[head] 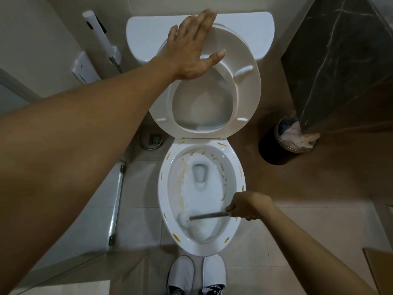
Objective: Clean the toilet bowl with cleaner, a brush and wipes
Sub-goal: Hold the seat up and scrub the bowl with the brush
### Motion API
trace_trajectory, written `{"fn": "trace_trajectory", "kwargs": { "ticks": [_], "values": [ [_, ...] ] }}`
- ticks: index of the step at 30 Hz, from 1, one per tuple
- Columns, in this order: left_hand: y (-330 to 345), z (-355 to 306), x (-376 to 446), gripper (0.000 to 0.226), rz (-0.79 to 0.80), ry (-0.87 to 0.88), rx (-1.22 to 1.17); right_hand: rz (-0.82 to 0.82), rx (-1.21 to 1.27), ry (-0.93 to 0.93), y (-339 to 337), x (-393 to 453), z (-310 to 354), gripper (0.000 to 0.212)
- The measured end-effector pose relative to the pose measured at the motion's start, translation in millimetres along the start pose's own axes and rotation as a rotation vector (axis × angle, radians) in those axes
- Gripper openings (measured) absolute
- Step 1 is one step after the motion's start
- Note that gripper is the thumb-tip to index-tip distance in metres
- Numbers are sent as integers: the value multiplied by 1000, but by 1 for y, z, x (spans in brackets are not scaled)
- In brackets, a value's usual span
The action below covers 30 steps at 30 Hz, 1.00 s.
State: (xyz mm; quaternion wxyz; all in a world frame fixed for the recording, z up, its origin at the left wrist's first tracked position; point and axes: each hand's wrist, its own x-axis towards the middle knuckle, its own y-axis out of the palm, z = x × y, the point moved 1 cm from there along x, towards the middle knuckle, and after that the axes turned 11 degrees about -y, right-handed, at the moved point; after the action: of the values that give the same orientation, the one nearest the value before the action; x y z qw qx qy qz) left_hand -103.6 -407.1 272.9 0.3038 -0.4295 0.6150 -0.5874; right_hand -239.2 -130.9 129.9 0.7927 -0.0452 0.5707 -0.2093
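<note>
The person is standing over the toilet bowl (202,196) in the lower middle of the frame, white slippers (196,271) just below its front edge. The left hand (191,50), fingers spread flat, is pressing on the raised seat (244,92) near the tank (148,35) at the top. The right hand (244,206) is clamped around the grey handle of the brush (207,215), whose head is sitting blurred in the foamy lower left of the bowl. Yellow-brown smears are dotting the rim. A dark waste bin (274,150) holding crumpled white paper is standing on the floor at right.
</note>
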Motion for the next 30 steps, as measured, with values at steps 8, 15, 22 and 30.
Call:
{"fn": "trace_trajectory", "kwargs": {
  "ticks": [8, 15, 22, 30],
  "values": [
    [2, 1, 1, 88, -6, 3, -3, 31, 46, 69, 4, -3, -6, 36],
    [1, -1, -1, 86, -26, -1, -3, -148, -77, 43, 15, 13, -12, 35],
    [1, 0, -1, 90, -22, -1, -7, 4, 29, 135, 2, -9, -21, 31],
    [-2, -1, -2, 94, -2, -5, -17, -125, -180, 113, 20, 13, -15, 37]
  ]
}}
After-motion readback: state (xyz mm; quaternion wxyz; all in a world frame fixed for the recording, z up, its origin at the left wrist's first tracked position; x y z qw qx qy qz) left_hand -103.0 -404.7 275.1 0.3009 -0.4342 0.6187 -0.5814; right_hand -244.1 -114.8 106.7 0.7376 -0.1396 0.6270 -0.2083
